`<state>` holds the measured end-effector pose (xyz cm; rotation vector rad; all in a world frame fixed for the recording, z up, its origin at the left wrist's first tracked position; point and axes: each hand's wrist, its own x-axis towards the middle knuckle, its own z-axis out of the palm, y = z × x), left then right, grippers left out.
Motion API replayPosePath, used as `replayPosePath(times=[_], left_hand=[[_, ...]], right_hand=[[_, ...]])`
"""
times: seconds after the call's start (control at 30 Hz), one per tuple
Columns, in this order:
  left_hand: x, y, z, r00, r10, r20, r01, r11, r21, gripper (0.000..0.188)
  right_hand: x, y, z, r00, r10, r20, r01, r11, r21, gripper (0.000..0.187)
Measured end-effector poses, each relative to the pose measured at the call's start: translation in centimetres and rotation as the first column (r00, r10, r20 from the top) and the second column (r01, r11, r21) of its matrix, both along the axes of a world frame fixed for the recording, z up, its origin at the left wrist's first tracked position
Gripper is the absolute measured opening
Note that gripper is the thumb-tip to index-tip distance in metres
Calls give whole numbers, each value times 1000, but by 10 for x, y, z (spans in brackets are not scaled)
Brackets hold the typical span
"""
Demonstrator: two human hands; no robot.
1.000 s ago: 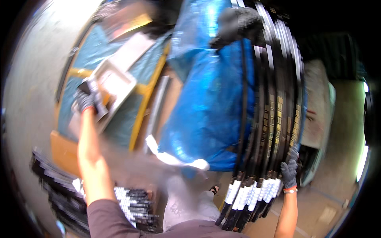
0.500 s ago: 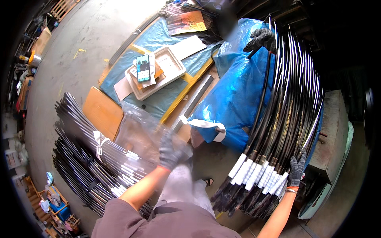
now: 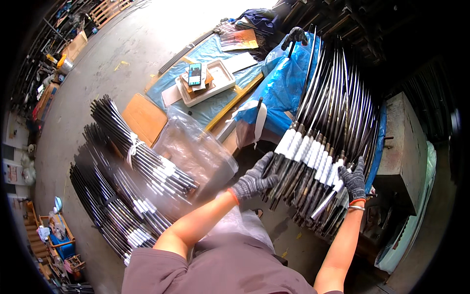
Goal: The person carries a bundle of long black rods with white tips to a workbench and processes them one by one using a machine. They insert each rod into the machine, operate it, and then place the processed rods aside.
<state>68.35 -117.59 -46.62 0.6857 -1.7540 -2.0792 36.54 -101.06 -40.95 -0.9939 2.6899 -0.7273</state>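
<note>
Head view: fan of black rods [image 3: 325, 147] with white-wrapped ends leans on blue tarp [image 3: 281, 88]. Left hand [image 3: 253, 180], gloved, grasps rod ends at fan's left edge. Right hand [image 3: 353, 180] grips fan's right edge, seemingly closed. Another person's gloved hand [image 3: 295, 36] holds rod tops. Bundled rods [image 3: 142, 157] lie left of fan.

Bare concrete floor [image 3: 112, 59] lies open from nine to twelve o'clock. The leaning black rods [image 3: 323, 147] wall off two o'clock, with a grey metal block [image 3: 404, 147] just behind. Bundled rods [image 3: 132, 166] and a clear plastic bag [image 3: 196, 152] crowd nine o'clock; a tray [image 3: 215, 83] sits at twelve.
</note>
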Motion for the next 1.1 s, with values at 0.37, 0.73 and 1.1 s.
replayPosePath(times=[0.37, 0.73, 1.1], left_hand=[[-12, -26, 11, 985, -95, 145, 86, 994, 71, 106], [-31, -62, 47, 948, 13, 318, 116, 917, -382, 116], [-62, -91, 21, 975, -97, -202, 159, 933, 322, 119]], right_hand=[[25, -8, -19, 963, 20, 270, 37, 978, -204, 90], [93, -46, -3, 896, 54, 441, 13, 989, -148, 68], [118, -61, -9, 948, -3, 318, 53, 987, -151, 106]])
